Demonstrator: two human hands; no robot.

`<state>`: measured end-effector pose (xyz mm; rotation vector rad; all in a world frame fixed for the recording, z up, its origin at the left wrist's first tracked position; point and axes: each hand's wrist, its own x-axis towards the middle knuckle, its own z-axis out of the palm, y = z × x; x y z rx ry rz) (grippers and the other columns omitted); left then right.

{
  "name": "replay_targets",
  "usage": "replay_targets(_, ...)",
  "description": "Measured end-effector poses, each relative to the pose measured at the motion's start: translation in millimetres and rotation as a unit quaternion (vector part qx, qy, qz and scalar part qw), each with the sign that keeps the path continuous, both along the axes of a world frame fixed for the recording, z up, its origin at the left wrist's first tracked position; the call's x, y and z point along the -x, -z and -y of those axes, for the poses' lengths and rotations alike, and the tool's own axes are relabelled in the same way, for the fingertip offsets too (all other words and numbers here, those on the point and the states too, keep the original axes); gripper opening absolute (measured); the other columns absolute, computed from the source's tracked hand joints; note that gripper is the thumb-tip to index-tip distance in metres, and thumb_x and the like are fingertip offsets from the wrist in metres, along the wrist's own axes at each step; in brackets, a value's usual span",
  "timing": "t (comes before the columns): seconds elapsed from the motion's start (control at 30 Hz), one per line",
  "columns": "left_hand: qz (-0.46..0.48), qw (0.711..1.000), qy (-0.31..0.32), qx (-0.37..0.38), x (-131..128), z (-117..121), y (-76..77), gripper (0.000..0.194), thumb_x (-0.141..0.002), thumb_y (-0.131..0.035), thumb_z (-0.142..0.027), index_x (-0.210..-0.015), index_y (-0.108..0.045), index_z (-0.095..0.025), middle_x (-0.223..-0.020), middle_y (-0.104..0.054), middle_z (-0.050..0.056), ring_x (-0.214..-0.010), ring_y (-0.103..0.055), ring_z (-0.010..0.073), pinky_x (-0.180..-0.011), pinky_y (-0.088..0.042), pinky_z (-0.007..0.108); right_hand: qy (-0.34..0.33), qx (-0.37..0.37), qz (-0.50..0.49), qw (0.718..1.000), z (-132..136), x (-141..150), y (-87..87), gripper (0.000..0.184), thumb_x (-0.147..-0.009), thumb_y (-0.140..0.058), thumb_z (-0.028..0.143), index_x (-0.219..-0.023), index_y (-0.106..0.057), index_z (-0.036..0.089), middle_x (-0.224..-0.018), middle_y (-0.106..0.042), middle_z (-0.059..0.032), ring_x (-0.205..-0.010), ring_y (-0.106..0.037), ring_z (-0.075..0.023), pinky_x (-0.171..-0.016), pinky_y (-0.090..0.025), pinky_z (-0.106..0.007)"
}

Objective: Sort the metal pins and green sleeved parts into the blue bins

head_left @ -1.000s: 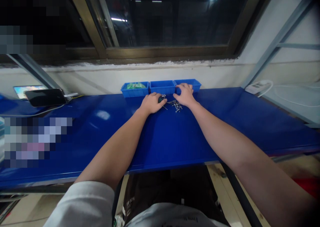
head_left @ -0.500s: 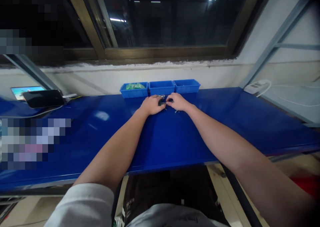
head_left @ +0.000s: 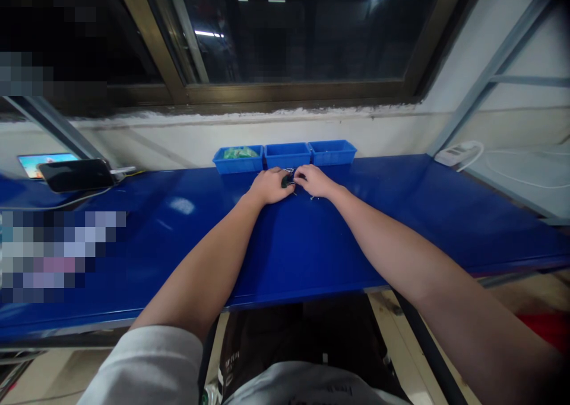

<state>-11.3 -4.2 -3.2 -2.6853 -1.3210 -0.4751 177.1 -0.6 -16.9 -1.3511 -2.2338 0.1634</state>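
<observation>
My left hand (head_left: 271, 186) rests near the far side of the blue table, its fingers curled in beside a small dark green item (head_left: 285, 180). Whether it grips that item is hard to see. Close on the other side, my right hand (head_left: 315, 181) has thumb and forefinger pinched together, almost meeting the left one; what sits in the pinch is too small to name. Thin metal pieces that look like screws (head_left: 314, 198) lie by the right palm. More small shiny pieces (head_left: 289, 170) show between the hands.
Behind the hands stand three blue bins: the left bin (head_left: 238, 166) contains a green packet (head_left: 240, 152). The middle bin (head_left: 287, 163) and right bin (head_left: 332, 157) stand beside it. A phone (head_left: 78, 175) leans at the left, and a white power strip (head_left: 458, 154) lies at the right.
My right hand has shifted slightly left, closer to my left hand. The left hand stays nearly in place.
</observation>
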Motion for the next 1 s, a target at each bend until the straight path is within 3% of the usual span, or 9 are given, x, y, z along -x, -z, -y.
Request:
replay_targets(0.17, 0.051, 0.998, 0.016, -0.028, -1.6, -0.2, -1.4, 0.043, -0.090, -0.053, -0.042, -0.123, -0.064, -0.016, -0.121, -0.069, 0.013, -0.109, -0.065, 0.0291, -0.094, -0.051, 0.042, 0.021, -0.006, -0.032, 0.999, 2.2, 2.5, -2.6, 0.014, -0.096, -0.048, 0.022, -0.096, -0.061, 0.018, -0.097, -0.069, -0.0083, -0.094, -0.058, -0.0220, -0.089, -0.042, -0.034)
replay_targets(0.27, 0.076, 0.996, 0.032, -0.042, -2.6, -0.4, -2.7, 0.031, -0.096, -0.046, -0.033, -0.113, -0.066, -0.015, -0.113, -0.071, 0.012, -0.104, -0.066, 0.0265, -0.092, -0.051, 0.041, 0.021, 0.001, -0.054, 0.998, 5.5, 4.1, -6.7, 0.014, -0.096, -0.047, 0.021, -0.098, -0.060, 0.018, -0.097, -0.069, -0.0087, -0.092, -0.059, -0.0220, -0.085, -0.043, -0.034)
replay_targets(0.4, 0.065, 0.995, 0.061, -0.043, -3.2, -0.8, -3.5, 0.030, -0.100, -0.040, -0.026, -0.102, -0.067, -0.015, -0.102, -0.071, 0.012, -0.098, -0.066, 0.0251, -0.088, -0.050, 0.040, -0.005, 0.025, -0.104, 0.994, 9.6, 5.4, -11.3, 0.014, -0.094, -0.048, 0.021, -0.094, -0.061, 0.017, -0.090, -0.069, -0.0071, -0.082, -0.059, -0.0191, -0.079, -0.043, -0.032)
replay_targets(0.67, 0.094, 0.991, 0.086, -0.044, -2.3, -4.7, -1.1, 0.022, -0.096, -0.050, -0.022, -0.111, -0.064, -0.016, -0.111, -0.072, 0.011, -0.104, -0.067, 0.0245, -0.092, -0.050, 0.040, -0.022, 0.029, -0.176, 0.984, 4.2, 2.2, -8.9, 0.016, -0.089, -0.053, 0.024, -0.082, -0.064, 0.017, -0.081, -0.069, -0.0039, -0.076, -0.058, -0.0175, -0.075, -0.043, -0.031)
replay_targets(0.83, 0.091, 0.989, 0.093, -0.062, -1.8, -8.4, -0.8, 0.017, -0.095, -0.056, -0.022, -0.105, -0.068, -0.016, -0.104, -0.074, 0.011, -0.100, -0.068, 0.0247, -0.091, -0.050, 0.040, -0.028, 0.056, -0.212, 0.975, 0.4, 0.3, -9.3, 0.018, -0.088, -0.057, 0.024, -0.076, -0.067, 0.016, -0.079, -0.071, -0.0054, -0.076, -0.062, -0.0178, -0.076, -0.045, -0.032)
replay_targets(1.0, 0.098, 0.986, 0.096, -0.099, -1.7, -7.6, -1.0, 0.021, -0.095, -0.056, -0.022, -0.111, -0.069, -0.016, -0.106, -0.074, 0.012, -0.101, -0.068, 0.0250, -0.089, -0.050, 0.040, -0.040, 0.078, -0.233, 0.969, 1.6, -0.7, -12.0, 0.019, -0.087, -0.061, 0.027, -0.072, -0.069, 0.017, -0.074, -0.071, -0.0039, -0.071, -0.062, -0.0164, -0.073, -0.046, -0.031)
